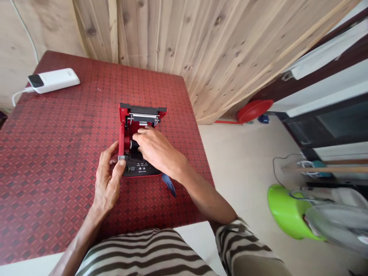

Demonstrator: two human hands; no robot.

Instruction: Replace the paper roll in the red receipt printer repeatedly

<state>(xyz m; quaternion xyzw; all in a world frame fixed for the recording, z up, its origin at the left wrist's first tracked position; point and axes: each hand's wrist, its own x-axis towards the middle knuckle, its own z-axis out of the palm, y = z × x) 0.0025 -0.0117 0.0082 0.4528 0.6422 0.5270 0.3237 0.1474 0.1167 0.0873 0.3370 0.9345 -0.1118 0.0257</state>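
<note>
A small red and black device [126, 132] with its lid swung open sits on the red patterned table [57, 153]. My left hand [107, 180] grips its near left corner, thumb and fingers pinched on the edge. My right hand [155, 149] reaches into the open compartment, fingers closed around a black cylindrical part [133, 144] inside. A row of small buttons [140, 168] shows on the black front panel. A dark blue strip [169, 184] pokes out from under my right wrist.
A white power bank [53, 80] with a white cable lies at the table's far left. Wooden plank walls stand behind the table. On the floor to the right are a red dish [254, 110], a green bowl [287, 211] and a fan.
</note>
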